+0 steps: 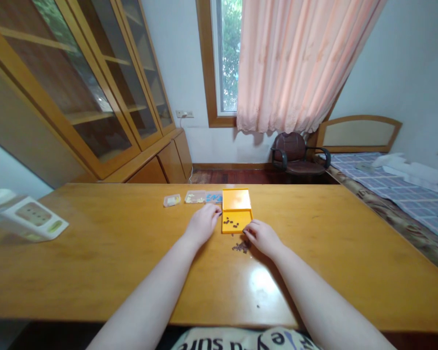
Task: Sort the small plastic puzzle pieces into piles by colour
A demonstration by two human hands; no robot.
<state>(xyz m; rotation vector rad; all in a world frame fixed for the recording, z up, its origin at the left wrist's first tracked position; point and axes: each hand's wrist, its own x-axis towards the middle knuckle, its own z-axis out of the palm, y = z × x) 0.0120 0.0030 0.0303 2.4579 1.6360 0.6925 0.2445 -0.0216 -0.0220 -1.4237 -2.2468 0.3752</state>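
A yellow hinged box (236, 229) lies open on the table, its lid folded away from me. Several small dark brown pieces (231, 222) are scattered in its near half. My left hand (203, 222) is at the box's left edge, fingertips pinched, with a tiny dark piece seeming to show at them. At the near right corner of the box, my right hand (263, 236) pinches a small dark piece (245, 231). A pile of similar dark pieces (242, 247) lies on the table just below the box, beside my right hand.
Behind my left hand stand a clear tray with pale pieces (194, 196) and one with blue pieces (214, 196). A small clear box (172, 200) sits farther left. A white container (29, 216) is at the table's left. One dark bit (257, 306) lies near the front edge.
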